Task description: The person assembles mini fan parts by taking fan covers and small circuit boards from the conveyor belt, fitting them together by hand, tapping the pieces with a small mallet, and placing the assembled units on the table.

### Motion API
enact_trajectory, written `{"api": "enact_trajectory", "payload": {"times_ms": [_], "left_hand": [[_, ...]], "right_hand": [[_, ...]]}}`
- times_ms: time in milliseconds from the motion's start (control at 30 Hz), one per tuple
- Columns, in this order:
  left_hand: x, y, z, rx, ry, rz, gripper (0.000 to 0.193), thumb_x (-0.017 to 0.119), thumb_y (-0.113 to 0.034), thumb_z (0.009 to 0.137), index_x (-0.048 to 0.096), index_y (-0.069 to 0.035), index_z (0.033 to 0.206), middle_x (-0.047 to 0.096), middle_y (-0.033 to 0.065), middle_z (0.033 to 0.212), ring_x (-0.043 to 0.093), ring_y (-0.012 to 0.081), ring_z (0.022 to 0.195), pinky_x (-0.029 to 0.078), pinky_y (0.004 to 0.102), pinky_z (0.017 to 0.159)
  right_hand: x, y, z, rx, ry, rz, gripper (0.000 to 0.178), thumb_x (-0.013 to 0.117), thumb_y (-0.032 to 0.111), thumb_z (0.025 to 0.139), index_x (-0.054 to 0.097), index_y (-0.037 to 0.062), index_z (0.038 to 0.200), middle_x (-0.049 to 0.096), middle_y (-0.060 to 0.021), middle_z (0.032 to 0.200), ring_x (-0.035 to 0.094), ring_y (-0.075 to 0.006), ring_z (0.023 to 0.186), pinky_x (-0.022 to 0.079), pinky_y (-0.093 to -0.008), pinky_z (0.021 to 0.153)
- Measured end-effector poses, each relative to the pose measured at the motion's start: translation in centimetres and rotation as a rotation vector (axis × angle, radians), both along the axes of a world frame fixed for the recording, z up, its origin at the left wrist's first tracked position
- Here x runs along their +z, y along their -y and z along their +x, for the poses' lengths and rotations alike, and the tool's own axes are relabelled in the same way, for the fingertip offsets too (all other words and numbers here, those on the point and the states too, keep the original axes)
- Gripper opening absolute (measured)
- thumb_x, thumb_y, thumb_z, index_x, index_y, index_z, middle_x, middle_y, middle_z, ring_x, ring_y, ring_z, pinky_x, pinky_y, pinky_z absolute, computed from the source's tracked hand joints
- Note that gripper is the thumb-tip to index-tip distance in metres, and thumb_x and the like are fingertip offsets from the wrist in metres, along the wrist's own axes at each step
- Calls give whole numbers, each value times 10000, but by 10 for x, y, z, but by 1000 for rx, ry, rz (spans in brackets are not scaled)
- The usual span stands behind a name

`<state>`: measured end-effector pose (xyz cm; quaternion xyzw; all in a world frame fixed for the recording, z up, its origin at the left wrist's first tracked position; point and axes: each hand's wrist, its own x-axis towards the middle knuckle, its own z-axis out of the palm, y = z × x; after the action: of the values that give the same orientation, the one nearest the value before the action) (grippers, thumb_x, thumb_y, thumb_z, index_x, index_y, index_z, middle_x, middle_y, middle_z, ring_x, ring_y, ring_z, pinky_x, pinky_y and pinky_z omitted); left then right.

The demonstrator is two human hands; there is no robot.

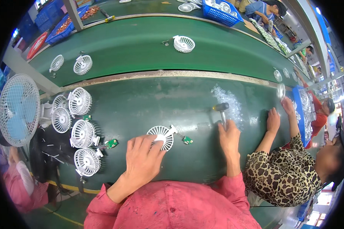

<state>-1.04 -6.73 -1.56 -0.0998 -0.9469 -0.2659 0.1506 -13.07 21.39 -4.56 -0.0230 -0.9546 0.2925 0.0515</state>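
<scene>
one white, slatted fan housing (166, 133)

Noted: blue-bladed caged fan (19, 110) at my left; blue plastic basket (219, 18) beyond green conveyor belt (130, 45).

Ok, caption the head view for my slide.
Left hand on a white fan cover, right hand holding a hammer, green worktable below.

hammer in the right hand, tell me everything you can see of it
The hammer has a short, blunt head, mostly black with a yellowish left end, on a pale, metallic-looking shaft. The right hand closes around the shaft's lower part, hiding its end. The head points away from the person, over the green table; whether it touches the surface is unclear.
</scene>
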Motion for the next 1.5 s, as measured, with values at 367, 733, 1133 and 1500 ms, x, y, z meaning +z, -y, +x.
{"api": "enact_trajectory", "payload": {"times_ms": [367,733,1133,1500], "left_hand": [[-18,-9,-14,99,158,-107,781,798,-416,704,487,10,1281,501,186,1273,503,358,1082,403,463,857],[-4,1,2,-113,116,287,777,826,-212,689,438,14,1323,459,214,1283,508,403,1092,468,467,919],[-7,-2,3,-146,95,373,795,835,-206,684,427,13,1329,462,205,1282,505,399,1122,473,460,924],[2,7,-2,-28,306,341,841,829,-370,725,429,-14,1373,493,226,1315,518,398,1185,459,439,987]], "right_hand": [[23,30,6,31,291,-473,134,707,87,858,641,-19,909,544,-13,601,471,-81,480,352,-293,434],[6,67,20,103,1042,-1476,171,613,126,971,648,-41,964,619,-37,749,329,-12,352,266,-209,299],[-1,75,34,182,1076,-1504,233,593,200,986,646,-24,955,472,39,521,285,-13,316,246,-204,282],[15,82,41,102,808,-1234,264,702,105,905,662,-50,1114,680,-72,807,372,-5,415,240,-198,351]]}}
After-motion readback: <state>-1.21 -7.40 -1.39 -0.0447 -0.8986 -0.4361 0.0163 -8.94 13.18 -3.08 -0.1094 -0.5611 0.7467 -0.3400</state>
